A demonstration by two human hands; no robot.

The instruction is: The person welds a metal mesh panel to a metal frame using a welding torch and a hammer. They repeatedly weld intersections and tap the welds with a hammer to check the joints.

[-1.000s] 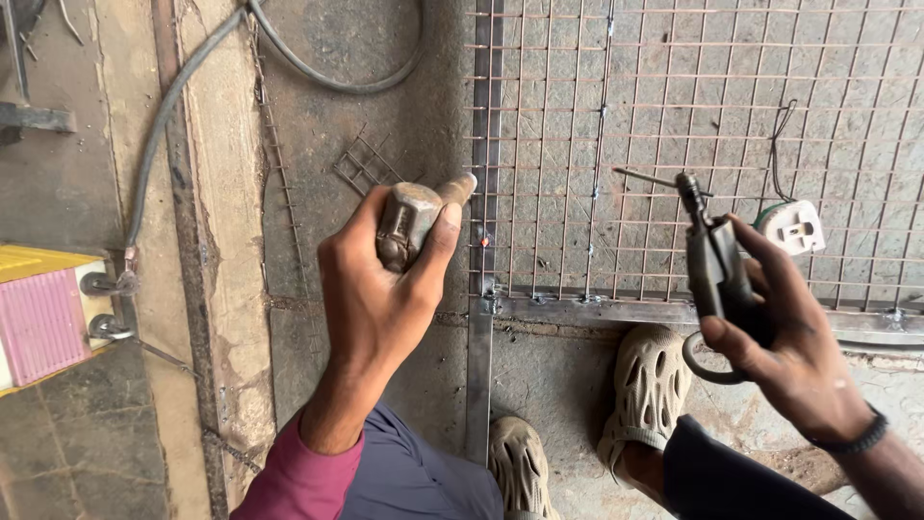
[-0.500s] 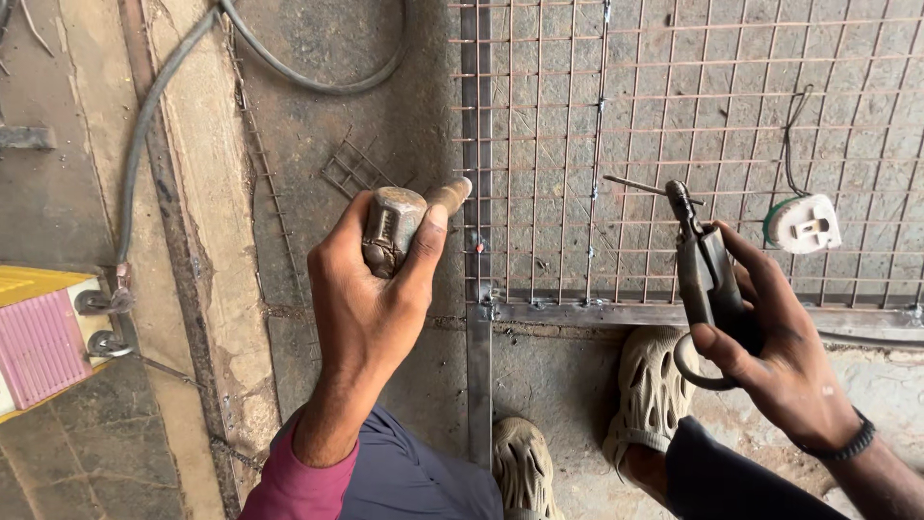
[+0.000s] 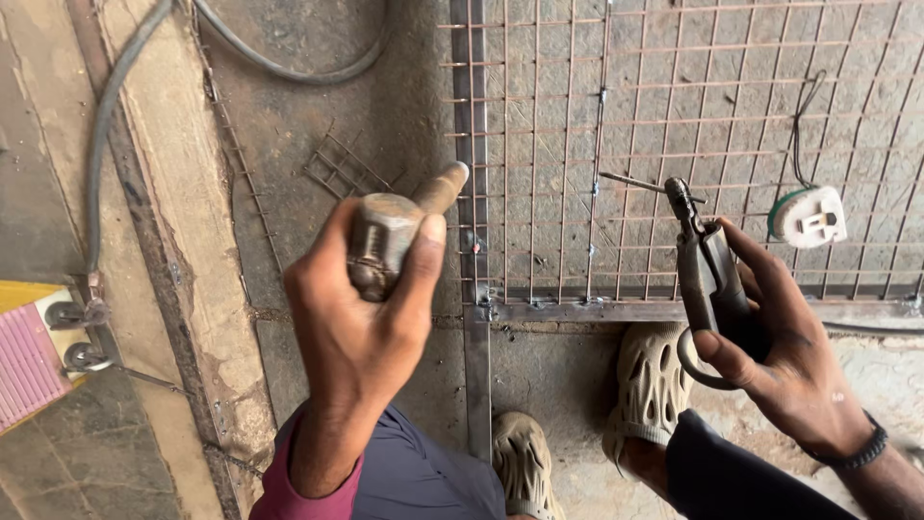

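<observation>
My left hand point(image 3: 361, 332) is raised and wrapped around the steel head of a hammer point(image 3: 385, 236), whose wooden handle points up and to the right. My right hand point(image 3: 780, 351) grips a dark welding electrode holder point(image 3: 707, 274) with a thin rod point(image 3: 640, 183) sticking out to the left from its jaws. The rod tip hovers over a rusty wire mesh panel point(image 3: 674, 125) set in a steel frame point(image 3: 472, 289) on the floor.
A white and green electrical socket point(image 3: 808, 217) with a thin wire lies on the mesh. A grey cable point(image 3: 106, 135) runs along the concrete floor to a yellow and pink machine point(image 3: 34, 356). A small mesh offcut point(image 3: 342, 169) lies nearby. My beige clogs point(image 3: 650, 390) sit below the frame.
The view has shifted slightly; both hands keep their grips, and the left hand with the hammer has stayed raised at about the same spot.
</observation>
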